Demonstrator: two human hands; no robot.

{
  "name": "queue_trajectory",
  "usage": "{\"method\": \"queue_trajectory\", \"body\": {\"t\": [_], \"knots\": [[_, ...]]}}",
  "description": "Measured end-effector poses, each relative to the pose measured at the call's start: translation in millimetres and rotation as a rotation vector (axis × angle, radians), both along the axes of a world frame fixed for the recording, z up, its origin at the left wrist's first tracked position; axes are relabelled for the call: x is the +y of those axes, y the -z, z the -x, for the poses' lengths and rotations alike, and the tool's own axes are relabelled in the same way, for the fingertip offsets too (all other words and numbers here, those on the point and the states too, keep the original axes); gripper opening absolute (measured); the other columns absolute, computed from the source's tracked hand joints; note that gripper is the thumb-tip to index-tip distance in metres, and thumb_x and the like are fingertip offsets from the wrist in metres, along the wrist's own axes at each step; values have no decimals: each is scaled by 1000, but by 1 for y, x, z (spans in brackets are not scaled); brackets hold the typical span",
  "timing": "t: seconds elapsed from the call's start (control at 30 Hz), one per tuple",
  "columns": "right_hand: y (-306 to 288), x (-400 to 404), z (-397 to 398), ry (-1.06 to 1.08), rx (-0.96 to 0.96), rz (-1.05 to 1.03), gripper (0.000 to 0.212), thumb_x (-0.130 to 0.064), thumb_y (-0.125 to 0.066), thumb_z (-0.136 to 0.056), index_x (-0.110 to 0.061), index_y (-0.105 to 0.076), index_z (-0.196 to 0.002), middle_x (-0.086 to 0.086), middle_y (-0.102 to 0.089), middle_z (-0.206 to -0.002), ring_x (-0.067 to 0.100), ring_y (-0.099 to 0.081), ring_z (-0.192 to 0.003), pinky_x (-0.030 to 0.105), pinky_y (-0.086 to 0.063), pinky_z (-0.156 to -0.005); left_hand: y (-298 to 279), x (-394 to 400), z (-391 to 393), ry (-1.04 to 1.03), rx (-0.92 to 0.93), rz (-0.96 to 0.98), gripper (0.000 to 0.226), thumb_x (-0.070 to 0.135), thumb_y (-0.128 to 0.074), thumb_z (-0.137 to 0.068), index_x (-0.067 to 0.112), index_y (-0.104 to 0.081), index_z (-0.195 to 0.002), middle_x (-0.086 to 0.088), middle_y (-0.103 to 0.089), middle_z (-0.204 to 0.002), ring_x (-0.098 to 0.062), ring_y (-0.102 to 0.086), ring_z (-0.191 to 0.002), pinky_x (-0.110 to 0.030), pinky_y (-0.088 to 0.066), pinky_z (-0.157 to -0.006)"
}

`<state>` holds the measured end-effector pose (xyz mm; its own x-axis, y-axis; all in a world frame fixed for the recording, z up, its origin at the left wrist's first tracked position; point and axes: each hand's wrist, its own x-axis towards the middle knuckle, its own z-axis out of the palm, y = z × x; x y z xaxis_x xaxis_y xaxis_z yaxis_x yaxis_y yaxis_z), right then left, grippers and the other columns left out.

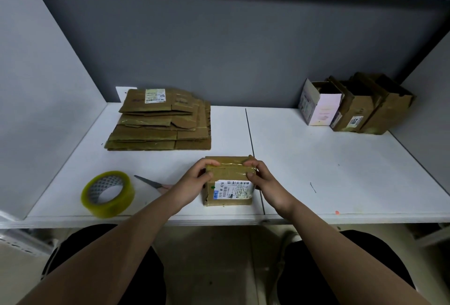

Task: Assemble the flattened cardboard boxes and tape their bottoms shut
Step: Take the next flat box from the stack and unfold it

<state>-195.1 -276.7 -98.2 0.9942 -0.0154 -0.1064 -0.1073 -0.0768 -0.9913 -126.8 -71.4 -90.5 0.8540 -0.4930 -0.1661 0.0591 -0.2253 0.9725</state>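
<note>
A small brown cardboard box (230, 182) with a white shipping label stands on the white table (316, 170) near the front edge. A strip of clear tape runs across its top face. My left hand (194, 180) grips the box's left side, fingers curled over the top edge. My right hand (261, 178) grips its right side, fingertips on the tape. A roll of clear tape (107, 193) stands to the left. Beside it lie scissors (152, 184), partly hidden by my left forearm. A stack of flattened boxes (160, 122) lies at the back left.
Three assembled boxes (355, 104), one white and pink and two brown, stand at the back right against the grey wall. A seam (253, 148) runs front to back through the table. Grey side walls close in both ends, with a shelf overhead.
</note>
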Motion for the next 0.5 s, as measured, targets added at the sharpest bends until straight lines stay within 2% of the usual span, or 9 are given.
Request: {"method": "queue_trajectory", "body": {"t": [0.1,0.17,0.27,0.4,0.5], "knots": [[0,0,2,-22,16,7,25,-10,-38,-102,-22,-47,-122,-10,-35,-144,14,-40,-130,25,-39,-103,1,-1,-1,28,-38,-35,28,8,-40,-100,28,-60,-105,-3,-51,-124,-16,-53,-110,-19,-50,-79],[-1,-1,3,-27,21,18,27,-11,-38,-102,-24,-47,-124,-11,-31,-147,12,-39,-131,27,-37,-106,4,-1,0,25,-47,-45,25,11,-46,-98,30,-61,-105,-3,-46,-128,-17,-51,-115,-19,-49,-80],[-4,0,4,-30,3,20,26,-11,-39,-102,-20,-47,-125,-21,-38,-136,3,-47,-120,13,-45,-93,7,-2,0,5,-59,-33,24,11,-51,-95,31,-61,-104,-5,-46,-130,-19,-50,-119,-18,-49,-83],[-3,0,4,31,-28,13,20,-14,-49,-99,-20,-56,-116,-12,-47,-135,12,-55,-115,15,-48,-81,4,-2,-1,-2,-30,-18,30,4,-46,-96,28,-62,-104,-5,-49,-130,-17,-51,-117,-17,-48,-81],[-2,-1,2,54,-26,9,17,-17,-55,-96,-21,-59,-112,-7,-51,-132,17,-57,-115,18,-48,-79,5,-1,-2,3,-5,-30,30,5,-43,-98,29,-59,-103,-6,-49,-130,-18,-52,-114,-14,-48,-71]]}}
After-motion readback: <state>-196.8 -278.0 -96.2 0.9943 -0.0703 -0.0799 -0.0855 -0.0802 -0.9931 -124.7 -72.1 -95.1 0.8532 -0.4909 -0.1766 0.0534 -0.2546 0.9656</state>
